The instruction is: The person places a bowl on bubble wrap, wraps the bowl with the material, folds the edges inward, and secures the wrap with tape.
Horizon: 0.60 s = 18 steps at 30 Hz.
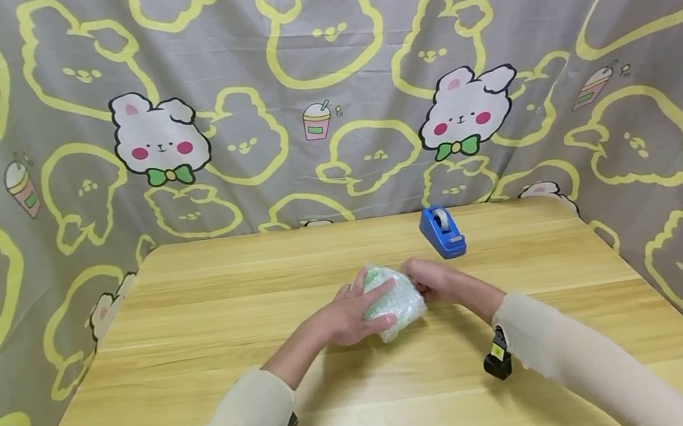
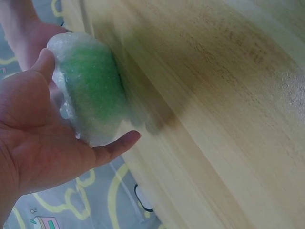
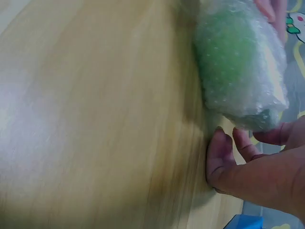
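Observation:
A bundle of bubble wrap [image 1: 399, 303] with something green inside rests near the middle of the table. Spread across its left side, my left hand [image 1: 351, 317] holds it, with fingers over the top and thumb along the near side. In the left wrist view, the green shows through the clear wrap [image 2: 93, 88]. My right hand [image 1: 431, 278] is at the bundle's right end, fingers bent. The right wrist view has the fingertips [image 3: 242, 139] right at the end of the wrap, the thumb apart from it.
Behind the right hand stands a blue tape dispenser [image 1: 443, 234] with a roll of tape. The wooden table [image 1: 223, 278] meets a grey patterned curtain [image 1: 357, 105] at the back and sides. A black wrist camera [image 1: 498, 360] hangs under the right sleeve.

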{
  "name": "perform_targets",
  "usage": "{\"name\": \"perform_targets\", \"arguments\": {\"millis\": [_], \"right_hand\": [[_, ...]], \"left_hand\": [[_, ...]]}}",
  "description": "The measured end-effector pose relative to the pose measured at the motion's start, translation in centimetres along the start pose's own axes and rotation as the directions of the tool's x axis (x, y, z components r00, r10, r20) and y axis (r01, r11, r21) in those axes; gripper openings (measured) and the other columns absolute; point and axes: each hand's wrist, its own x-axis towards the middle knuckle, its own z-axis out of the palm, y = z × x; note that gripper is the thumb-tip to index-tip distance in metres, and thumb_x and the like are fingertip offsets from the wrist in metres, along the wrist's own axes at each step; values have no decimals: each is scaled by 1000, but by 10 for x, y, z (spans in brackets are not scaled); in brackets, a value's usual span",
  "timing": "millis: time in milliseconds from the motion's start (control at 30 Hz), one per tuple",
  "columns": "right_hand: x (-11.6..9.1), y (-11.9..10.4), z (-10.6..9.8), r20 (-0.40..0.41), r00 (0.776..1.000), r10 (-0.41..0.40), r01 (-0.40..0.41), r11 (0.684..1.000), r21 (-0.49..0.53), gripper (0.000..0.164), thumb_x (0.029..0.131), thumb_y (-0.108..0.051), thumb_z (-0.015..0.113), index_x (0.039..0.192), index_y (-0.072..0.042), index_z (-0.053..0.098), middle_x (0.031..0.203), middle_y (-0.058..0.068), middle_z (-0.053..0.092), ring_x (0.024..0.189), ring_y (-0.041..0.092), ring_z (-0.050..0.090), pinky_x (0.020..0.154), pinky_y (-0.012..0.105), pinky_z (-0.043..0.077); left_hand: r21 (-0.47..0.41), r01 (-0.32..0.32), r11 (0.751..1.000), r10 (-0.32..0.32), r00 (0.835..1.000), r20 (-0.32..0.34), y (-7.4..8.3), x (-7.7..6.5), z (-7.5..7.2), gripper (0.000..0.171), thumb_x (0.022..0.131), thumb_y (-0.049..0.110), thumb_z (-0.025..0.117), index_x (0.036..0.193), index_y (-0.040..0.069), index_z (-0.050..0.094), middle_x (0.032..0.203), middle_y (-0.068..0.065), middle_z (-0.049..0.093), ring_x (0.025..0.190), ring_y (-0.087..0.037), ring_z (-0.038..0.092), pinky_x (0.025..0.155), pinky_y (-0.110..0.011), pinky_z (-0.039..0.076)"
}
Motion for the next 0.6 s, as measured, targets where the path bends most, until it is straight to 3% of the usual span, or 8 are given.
{"name": "perform_targets", "arguments": {"millis": [67,133,267,333,433,500,600], "right_hand": [[-4,0,4,-81,996,-34,25,994,-110,27,97,-15,40,79,-8,59,62,-4,45,62,11,48,61,25,45],[-9,-2,9,-193,976,-102,52,968,-246,28,100,-19,42,91,-3,64,73,1,55,69,13,52,63,25,45],[-21,-8,15,-337,899,-279,96,877,-470,35,105,-30,49,100,0,67,92,11,67,80,21,59,66,28,47],[-26,-12,16,-332,872,-360,137,831,-540,34,104,-30,55,95,0,69,92,13,71,79,22,63,63,28,49],[-33,-18,16,-289,858,-424,168,764,-623,29,99,-27,65,90,-1,74,86,11,74,72,19,65,59,27,50],[-35,-20,15,-267,857,-441,177,738,-651,23,96,-24,70,90,-2,76,85,9,75,72,17,66,58,26,51],[-35,-20,14,-262,857,-444,174,727,-664,21,93,-22,73,88,-1,77,82,9,75,70,17,66,58,26,51]], "left_hand": [[-4,-8,1000,8,1000,-1,0,0,0,67,104,52,49,162,34,22,171,-16,-8,154,-47,13,121,-62,24],[-6,-9,1000,9,1000,1,-1,0,0,67,104,51,49,162,34,22,171,-17,-8,154,-48,12,121,-62,24],[3,-8,1000,8,1000,3,0,-1,-1,67,104,52,48,163,33,22,171,-17,-8,154,-49,12,122,-62,23],[3,-7,1000,7,1000,4,0,-1,-1,67,104,52,48,163,34,21,171,-17,-8,153,-49,12,121,-63,23],[-4,-5,1000,5,1000,4,0,0,-2,68,104,52,48,163,35,20,171,-16,-8,154,-48,12,120,-64,25],[-10,-1,1000,1,1000,3,0,0,-1,68,104,52,49,163,34,21,171,-15,-7,154,-47,13,119,-65,27],[-25,-7,1000,7,1000,-6,1,0,-1,68,103,51,51,162,31,24,171,-16,-5,153,-46,16,118,-64,29]]}}
